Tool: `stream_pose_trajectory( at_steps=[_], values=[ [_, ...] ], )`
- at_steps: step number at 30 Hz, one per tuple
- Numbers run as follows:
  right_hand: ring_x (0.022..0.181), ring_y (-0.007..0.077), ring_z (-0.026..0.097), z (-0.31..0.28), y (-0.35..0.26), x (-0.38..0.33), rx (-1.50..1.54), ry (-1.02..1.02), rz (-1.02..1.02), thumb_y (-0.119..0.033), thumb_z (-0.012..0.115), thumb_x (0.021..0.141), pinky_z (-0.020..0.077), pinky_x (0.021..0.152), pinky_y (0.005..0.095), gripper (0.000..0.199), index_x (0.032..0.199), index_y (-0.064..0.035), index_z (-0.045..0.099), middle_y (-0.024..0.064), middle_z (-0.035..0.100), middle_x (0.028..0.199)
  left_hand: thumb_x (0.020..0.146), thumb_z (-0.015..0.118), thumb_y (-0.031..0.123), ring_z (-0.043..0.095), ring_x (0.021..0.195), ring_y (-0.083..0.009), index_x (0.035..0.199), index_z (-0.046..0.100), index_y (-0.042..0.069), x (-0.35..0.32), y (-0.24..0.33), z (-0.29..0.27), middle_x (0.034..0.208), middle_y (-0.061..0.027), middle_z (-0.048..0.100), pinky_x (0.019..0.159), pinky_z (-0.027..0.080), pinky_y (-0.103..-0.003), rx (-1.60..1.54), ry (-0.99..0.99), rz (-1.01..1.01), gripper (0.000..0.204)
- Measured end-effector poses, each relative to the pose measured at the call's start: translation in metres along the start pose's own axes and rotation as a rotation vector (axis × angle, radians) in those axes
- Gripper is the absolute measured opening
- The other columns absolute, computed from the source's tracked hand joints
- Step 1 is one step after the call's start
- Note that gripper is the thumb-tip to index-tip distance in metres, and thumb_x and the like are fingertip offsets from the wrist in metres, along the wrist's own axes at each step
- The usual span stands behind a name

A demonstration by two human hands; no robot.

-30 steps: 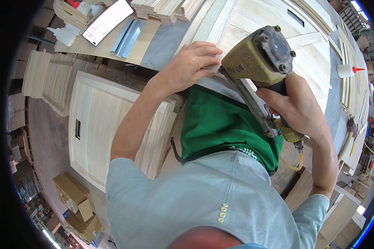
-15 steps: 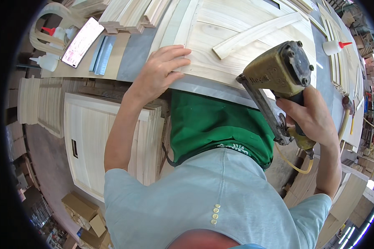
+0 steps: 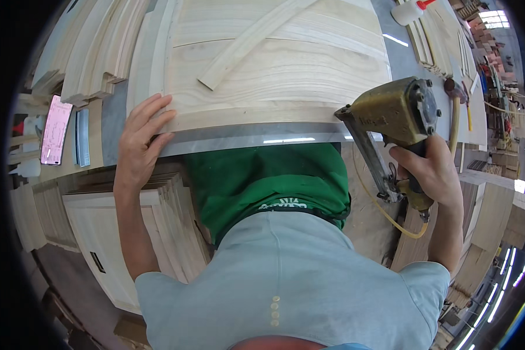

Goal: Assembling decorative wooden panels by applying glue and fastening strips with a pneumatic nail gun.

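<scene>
My right hand (image 3: 433,169) is wrapped round the grip of a brass-coloured pneumatic nail gun (image 3: 385,108), a yellow air hose (image 3: 398,226) trailing from its lower end. The gun's nose meets or hovers just over the right part of the near edge of a pale wooden panel (image 3: 286,73); I cannot tell whether it touches. At the panel's near left corner lies my left hand (image 3: 143,140), fingers stretched out over the wood. A loose wooden strip (image 3: 239,49) rests diagonally on the panel.
Stacked wooden strips (image 3: 93,52) stand on the bench to the left, with a phone (image 3: 56,129) nearby. At the right are a white glue bottle (image 3: 407,13) with a red tip and a hammer (image 3: 455,96). Finished-looking panels (image 3: 114,233) lean below the bench.
The view has swung right and down, so bench items appear shifted. The nail gun's nose now sits at the panel's near edge. My left hand stays at the panel's left corner.
</scene>
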State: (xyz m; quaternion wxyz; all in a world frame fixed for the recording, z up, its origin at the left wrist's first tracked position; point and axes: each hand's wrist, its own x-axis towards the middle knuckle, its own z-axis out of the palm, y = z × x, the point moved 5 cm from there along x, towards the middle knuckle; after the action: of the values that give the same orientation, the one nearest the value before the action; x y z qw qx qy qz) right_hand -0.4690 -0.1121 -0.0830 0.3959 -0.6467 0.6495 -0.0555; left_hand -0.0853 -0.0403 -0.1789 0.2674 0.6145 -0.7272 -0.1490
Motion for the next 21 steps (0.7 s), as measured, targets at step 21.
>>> stream_pose_trajectory(
  at_steps=[21],
  values=[
    [0.08,0.0363,0.06,-0.121,0.143,0.119,-0.747,0.751,-0.23,-0.01,0.064,0.079,0.0466,0.069,0.0429,0.043,0.118,0.0017,0.051,0.0192,0.06,0.089,0.075,0.07,0.014,0.054,0.1,-0.0317,0.114,0.057,0.001,0.097,0.05,0.026,0.105,-0.0151,0.056,0.084,0.046,-0.036,0.088,0.119,0.008,0.043]
  ],
)
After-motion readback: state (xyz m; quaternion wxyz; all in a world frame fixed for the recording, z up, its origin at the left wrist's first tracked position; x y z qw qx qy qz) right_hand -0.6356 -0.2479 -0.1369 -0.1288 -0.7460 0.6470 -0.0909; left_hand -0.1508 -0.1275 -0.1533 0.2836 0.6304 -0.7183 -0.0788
